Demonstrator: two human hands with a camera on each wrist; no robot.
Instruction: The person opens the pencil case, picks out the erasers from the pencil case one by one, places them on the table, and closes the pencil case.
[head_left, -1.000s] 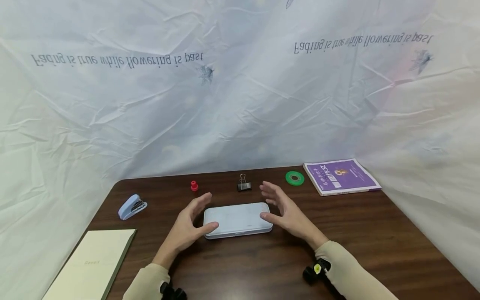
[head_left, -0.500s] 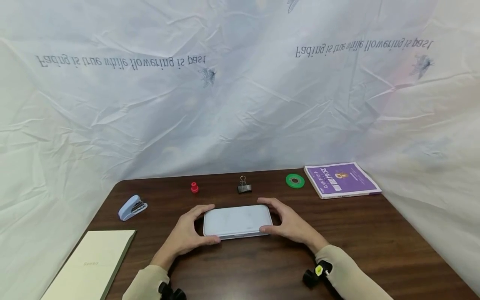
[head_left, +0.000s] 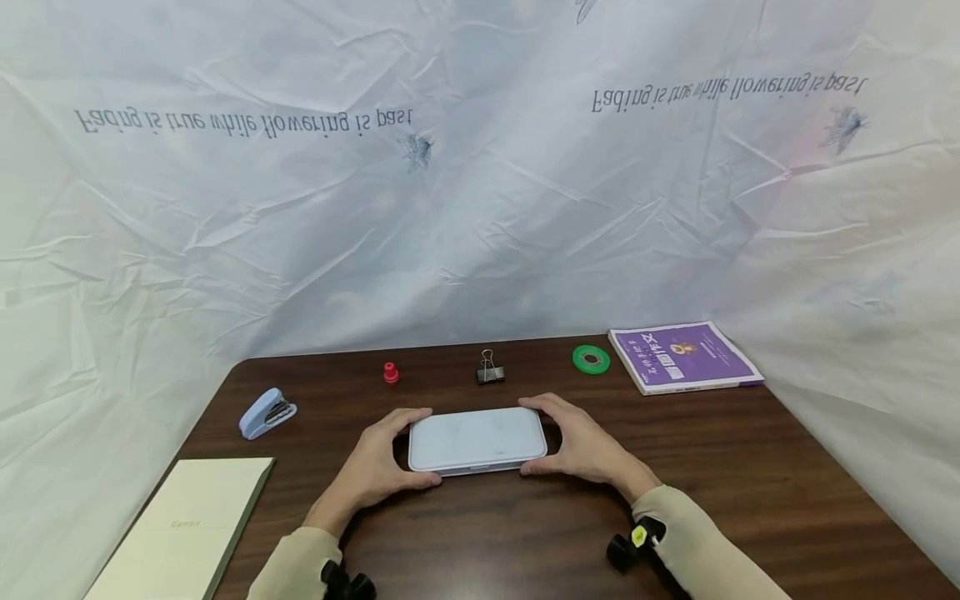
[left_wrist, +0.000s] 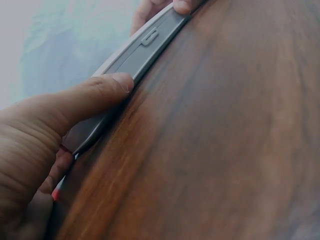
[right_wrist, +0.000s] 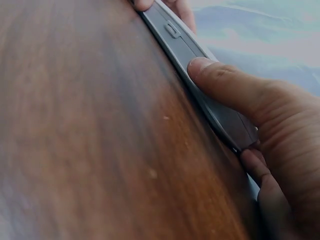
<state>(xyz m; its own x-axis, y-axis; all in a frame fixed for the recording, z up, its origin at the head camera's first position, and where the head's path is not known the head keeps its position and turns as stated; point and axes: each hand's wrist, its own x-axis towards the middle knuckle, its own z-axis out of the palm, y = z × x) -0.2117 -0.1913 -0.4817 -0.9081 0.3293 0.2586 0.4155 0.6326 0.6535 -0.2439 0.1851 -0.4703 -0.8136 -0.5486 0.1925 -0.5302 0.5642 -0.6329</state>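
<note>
A flat white pencil case [head_left: 477, 440] with rounded corners lies in the middle of the dark table. My left hand [head_left: 372, 465] grips its left end, thumb along the front side and fingers round the back corner. At the right end my right hand [head_left: 588, 447] holds it the same way. In the left wrist view the left thumb [left_wrist: 102, 92] presses the case's grey front side, where a small latch [left_wrist: 149, 36] shows. From the right wrist, the right thumb [right_wrist: 220, 80] is seen against that same side. Most of the other fingers are hidden behind the case.
Behind the case stand a red pawn-shaped piece [head_left: 391, 372], a black binder clip [head_left: 491, 371] and a green tape roll [head_left: 591, 359]. A purple book [head_left: 684, 357] lies back right. On the left are a blue stapler [head_left: 264, 414] and a cream notebook [head_left: 183, 521].
Both hands have closed in from hovering beside the pencil case to gripping its ends. The right thumb has slid from the top edge down to the front side.
</note>
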